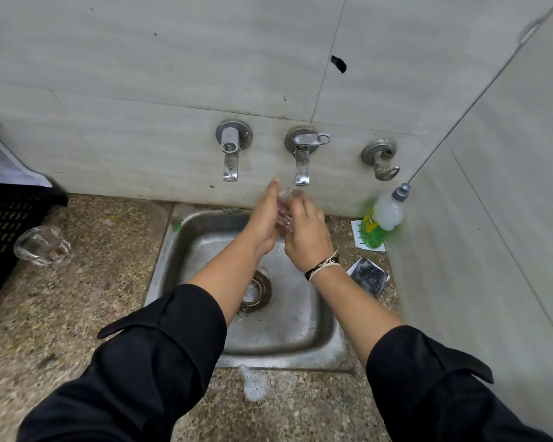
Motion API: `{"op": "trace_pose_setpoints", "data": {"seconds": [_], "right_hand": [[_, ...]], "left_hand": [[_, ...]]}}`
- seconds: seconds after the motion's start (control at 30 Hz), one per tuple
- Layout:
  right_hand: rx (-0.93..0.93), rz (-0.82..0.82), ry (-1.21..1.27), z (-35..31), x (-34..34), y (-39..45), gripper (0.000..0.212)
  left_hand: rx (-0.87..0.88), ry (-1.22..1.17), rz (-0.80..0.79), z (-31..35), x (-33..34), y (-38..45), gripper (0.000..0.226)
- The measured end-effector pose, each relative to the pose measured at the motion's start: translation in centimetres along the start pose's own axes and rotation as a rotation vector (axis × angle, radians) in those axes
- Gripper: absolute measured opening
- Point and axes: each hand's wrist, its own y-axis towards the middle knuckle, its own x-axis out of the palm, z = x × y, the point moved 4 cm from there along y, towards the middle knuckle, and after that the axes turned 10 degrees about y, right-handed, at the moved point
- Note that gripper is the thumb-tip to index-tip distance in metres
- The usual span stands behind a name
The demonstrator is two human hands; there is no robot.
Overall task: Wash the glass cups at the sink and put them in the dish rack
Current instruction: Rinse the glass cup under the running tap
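The washing is only partly done, by the look of it: one glass cup point(284, 209) is being rinsed between the hands under the running tap point(301, 167), while other glass cups point(42, 245), one with a brownish residue inside, are sitting unwashed on the speckled tabletop point(103, 282) well off to the left of the left hand. Further left still, a black slotted crate point(4, 224), probably the dish rack, is showing only its near side, so whether anything is already in it cannot be told. The left hand point(264, 218) is reaching forward over the sink point(173, 250) with its fingers fairly straight and pointing up towards the spout, the palm pressing against the left side of the cup. The right hand point(307, 234), wearing a thread band at the wrist, is coming in from the other side with fingers curling round the glass, holding it in the stream. Both forearms are stretching out from rolled black sleeves point(160, 346) and converging above the drain point(256, 290). A green soap bottle point(382, 218) is standing just to the right of the right hand, with a scrub pad point(369, 275) lying nearer the right wrist. Left to do, I judge: finishing this rinse, racking it, then washing the remaining glasses.
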Motion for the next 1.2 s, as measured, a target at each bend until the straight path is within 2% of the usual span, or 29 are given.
{"op": "trace_pose_setpoints", "data": {"seconds": [0.07,0.1,0.17,0.23,0.33,0.43,0.53,0.63,0.67,0.73,0.8,0.87,0.9,0.97,1.07,1.13,1.2], "right_hand": [[-0.023,-0.045,-0.122,0.0,0.0,-0.3,0.076],[-0.05,-0.059,-0.093,-0.1,-0.1,-0.4,0.078],[-0.033,-0.069,0.187,-0.3,-0.5,-0.3,0.082],[0.18,-0.101,0.497,0.4,-0.8,0.4,0.091],[0.476,-0.224,0.78,2.0,-0.3,1.5,0.093],[0.553,-0.26,0.732,3.2,-0.8,2.5,0.079],[0.58,-0.397,0.636,3.3,-1.0,2.8,0.044],[0.692,-0.473,0.689,3.0,-0.8,3.0,0.057],[0.721,-0.484,0.77,2.9,-0.7,3.1,0.053],[0.726,-0.51,0.949,2.0,-1.0,3.3,0.031],[0.747,-0.535,1.024,1.8,-0.9,3.1,0.023],[0.771,-0.549,1.055,1.9,-0.5,2.9,0.023],[0.768,-0.525,1.042,1.8,-0.3,2.9,0.025],[0.738,-0.359,0.929,1.8,0.2,3.5,0.031],[0.523,-0.078,0.612,0.7,0.3,4.8,0.042],[0.362,-0.013,0.396,0.2,0.6,5.3,0.047],[0.243,-0.037,0.095,0.1,0.7,5.5,0.047]], "left_hand": [[0.004,-0.005,0.007,-0.1,0.2,-0.2,0.042],[0.025,0.003,0.051,-0.1,0.1,-0.3,0.034],[0.084,-0.001,0.107,-0.1,-0.3,-0.3,0.029],[0.118,-0.012,0.103,-0.4,-0.8,0.1,0.03],[0.137,-0.007,0.052,-0.7,-1.6,0.3,0.023],[0.143,0.061,-0.023,-0.8,-1.9,0.0,0.016],[0.124,0.158,-0.111,-0.8,-1.6,-0.4,0.011],[0.132,0.126,-0.168,-0.8,-1.1,-0.9,0.012],[0.146,0.072,-0.184,-0.8,-1.1,-0.9,0.013],[0.18,-0.049,-0.225,-0.9,-0.9,-0.8,0.032],[0.201,-0.107,-0.233,-0.9,-0.8,-0.8,0.057],[0.21,-0.08,-0.171,-1.2,-0.8,-0.6,0.058],[0.206,-0.067,-0.12,-1.2,-0.8,-0.5,0.049],[0.189,-0.081,-0.003,-1.0,-1.1,0.0,0.039],[0.175,-0.125,0.096,-0.5,-1.5,0.9,0.035],[0.153,-0.145,0.122,-0.4,-1.5,1.2,0.029],[0.141,-0.159,0.102,-0.4,-1.4,1.2,0.028]]}}
